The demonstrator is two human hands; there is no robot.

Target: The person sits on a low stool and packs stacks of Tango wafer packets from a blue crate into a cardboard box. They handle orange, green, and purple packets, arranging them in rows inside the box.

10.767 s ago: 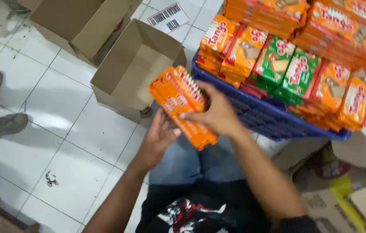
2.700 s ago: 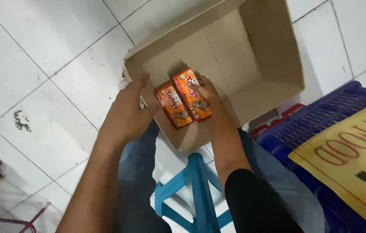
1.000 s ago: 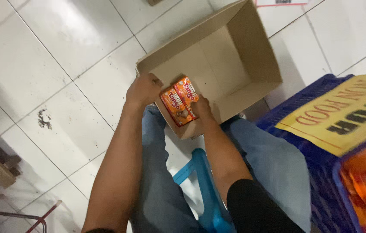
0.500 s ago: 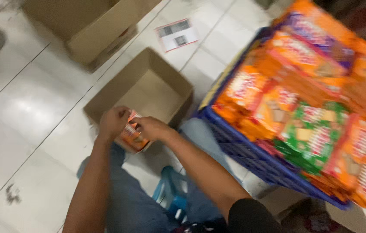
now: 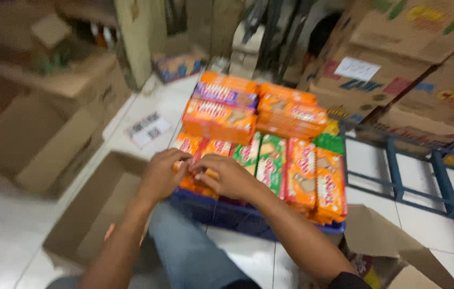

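Orange snack packets [image 5: 197,179], glossy and flat, stand at the near-left edge of the blue plastic crate [image 5: 227,214]. Left hand [image 5: 164,174] and right hand [image 5: 227,176] both close around them. White tiled floor [image 5: 7,241]; open cardboard box [image 5: 96,211] left of crate; stacked cartons [image 5: 398,59] behind. A half-second ago the hands were at the box; now at the crate.

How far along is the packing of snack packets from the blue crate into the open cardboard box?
Done: little shows; the open cardboard box looks nearly empty from here. In hand: the left hand and right hand grip orange packets at the blue crate's near edge. Left: the stacked packets still piled high in the crate.
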